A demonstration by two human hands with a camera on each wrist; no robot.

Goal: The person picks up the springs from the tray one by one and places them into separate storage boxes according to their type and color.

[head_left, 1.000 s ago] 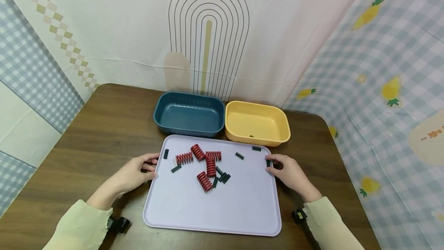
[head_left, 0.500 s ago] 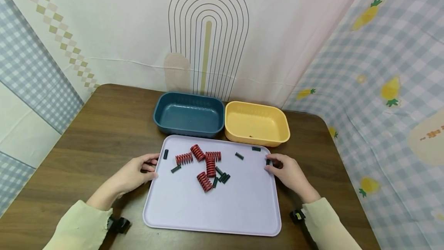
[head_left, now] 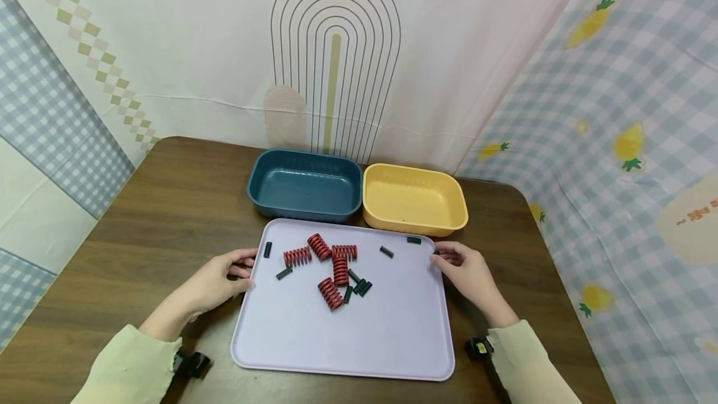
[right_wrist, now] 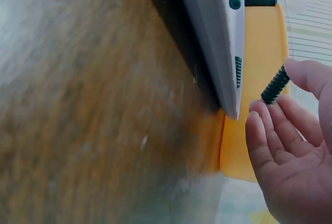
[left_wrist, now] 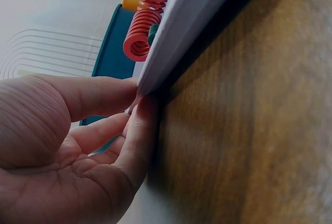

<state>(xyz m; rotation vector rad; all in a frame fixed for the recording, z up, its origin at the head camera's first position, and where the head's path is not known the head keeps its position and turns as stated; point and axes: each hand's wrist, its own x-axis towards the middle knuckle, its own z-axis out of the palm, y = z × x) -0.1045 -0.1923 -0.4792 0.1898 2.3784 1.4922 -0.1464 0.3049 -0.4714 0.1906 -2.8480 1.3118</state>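
Note:
At the right edge of the pale lilac tray (head_left: 359,345), my right hand (head_left: 468,273) pinches a small dark green spring (right_wrist: 275,85) between thumb and fingertips. The right wrist view shows this spring apart from the tray rim, with the yellow bin behind it. My left hand (head_left: 215,279) grips the tray's left rim; in the left wrist view its thumb (left_wrist: 106,95) is at the upper side and a finger at the underside. Several thick red springs (head_left: 341,271) lie mid-tray. Several thin green springs (head_left: 387,252) are scattered around them.
Behind the tray stand a dark blue bin (head_left: 305,189) and a yellow bin (head_left: 415,201), side by side. All of this rests on a brown wooden table (head_left: 179,192). Patterned cloth (head_left: 437,48) hangs behind the table and along its sides.
My right hand has raised the green spring off the tray's right side and moved slightly away from me. My left hand and the springs on the tray stay put.

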